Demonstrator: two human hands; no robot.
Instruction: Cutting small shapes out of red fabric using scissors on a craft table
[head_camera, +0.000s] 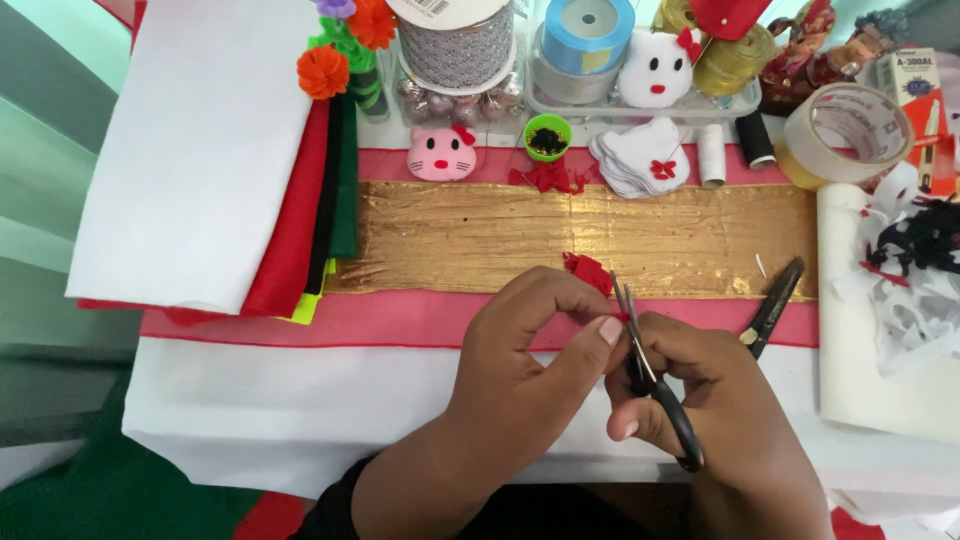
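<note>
Right hand (690, 390) grips scissors (650, 375); left hand (530, 340) pinches red felt (590, 272).

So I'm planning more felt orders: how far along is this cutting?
Done: red bows and white cat-face pieces lie above the gold strip. In hand: left hand pinches red felt while right hand works scissors. Left: uncut felt sheets.
</note>
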